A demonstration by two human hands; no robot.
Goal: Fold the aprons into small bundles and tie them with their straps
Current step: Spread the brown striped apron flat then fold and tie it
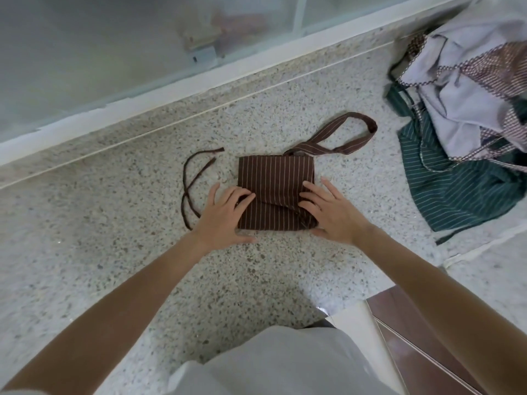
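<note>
1. A brown striped apron (276, 192) lies folded into a small rectangle on the speckled stone counter (142, 266), near the middle of the view.
2. The left hand (225, 218) rests on the bundle's left edge, fingers spread and flat on the cloth, thumb on the counter beside the near edge. It pinches nothing.
3. The right hand (333, 212) lies on the bundle's right edge, fingers spread; the fingertips press into a fold of the cloth near the bundle's middle, and the thumb lies on the counter at the near right corner.
4. Two thin waist ties (189, 189) trail loose on the counter to the left of the bundle, crossing each other once, with one end passing under the left hand.
5. The wide neck loop (345, 138) sticks out from the bundle's far right corner and lies flat on the counter.
6. A pile of other aprons (462, 132), green striped and pale with checked trim, lies well apart at the right edge.
</note>
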